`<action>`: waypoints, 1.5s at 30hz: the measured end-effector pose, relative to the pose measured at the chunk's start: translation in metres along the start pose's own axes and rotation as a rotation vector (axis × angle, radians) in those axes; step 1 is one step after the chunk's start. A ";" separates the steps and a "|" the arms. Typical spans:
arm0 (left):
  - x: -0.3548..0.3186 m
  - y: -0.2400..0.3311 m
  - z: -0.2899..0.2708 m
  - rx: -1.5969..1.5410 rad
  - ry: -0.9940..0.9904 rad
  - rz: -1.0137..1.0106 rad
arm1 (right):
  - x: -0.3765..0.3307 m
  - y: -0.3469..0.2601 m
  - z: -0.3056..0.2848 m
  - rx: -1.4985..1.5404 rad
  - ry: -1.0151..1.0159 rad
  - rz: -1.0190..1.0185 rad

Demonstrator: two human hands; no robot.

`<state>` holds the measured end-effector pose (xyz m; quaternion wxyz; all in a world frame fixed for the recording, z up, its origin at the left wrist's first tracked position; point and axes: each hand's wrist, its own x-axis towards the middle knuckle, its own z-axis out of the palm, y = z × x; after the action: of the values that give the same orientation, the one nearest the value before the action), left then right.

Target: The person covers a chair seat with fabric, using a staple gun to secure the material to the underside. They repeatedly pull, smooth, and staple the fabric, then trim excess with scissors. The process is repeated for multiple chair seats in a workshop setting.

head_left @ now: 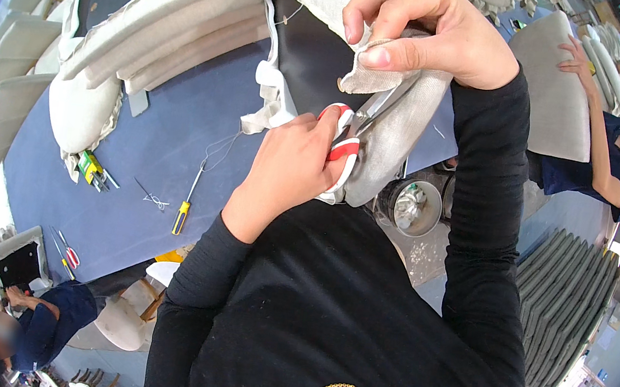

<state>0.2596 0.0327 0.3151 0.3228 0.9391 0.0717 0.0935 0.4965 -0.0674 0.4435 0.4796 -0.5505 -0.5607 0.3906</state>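
My left hand point(291, 156) is wrapped round the red-and-white handles of a pair of scissors point(345, 150). Their metal blades point up and right, beneath the fabric edge. Above them, my right hand point(444, 35) pinches a folded flap of beige fabric point(376, 77) between thumb and fingers. The flap belongs to a light grey upholstered piece point(399, 139) that lies along the table's edge in front of me. Part of the blades is hidden by the fabric, so I cannot tell whether they touch it. A white fabric strip point(272, 91) hangs to the left of the scissors.
On the blue table point(142, 218) lie a yellow-handled screwdriver point(182, 216), threads and red-handled scissors point(70, 252). Curved beige upholstered pieces point(184, 20) are at the far left. A bucket point(418, 208) stands right of my body. Co-workers point(59, 317) are at both sides; grey panels point(561, 305) are stacked right.
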 end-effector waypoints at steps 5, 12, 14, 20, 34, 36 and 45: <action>0.005 0.006 0.000 -0.044 0.023 0.024 | 0.006 -0.007 0.007 -0.060 -0.016 0.021; 0.005 0.004 0.000 0.017 0.053 -0.018 | 0.006 0.017 0.003 -0.040 0.003 0.030; 0.007 0.002 0.001 0.012 0.055 -0.005 | 0.004 0.058 -0.011 -0.085 0.001 0.034; 0.006 -0.006 0.009 0.027 0.044 0.005 | 0.006 -0.004 0.007 -0.001 -0.001 0.030; -0.010 0.007 -0.003 -0.005 0.028 0.033 | 0.006 -0.004 0.012 0.000 0.027 0.027; -0.011 0.009 -0.002 -0.065 0.008 0.028 | 0.006 -0.001 0.011 0.026 0.033 0.016; -0.013 0.013 -0.006 -0.203 -0.064 0.022 | 0.007 -0.002 0.010 0.027 0.055 0.027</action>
<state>0.2467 0.0235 0.3258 0.4174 0.9048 0.0413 0.0738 0.4866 -0.0597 0.4443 0.4966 -0.5622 -0.5345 0.3893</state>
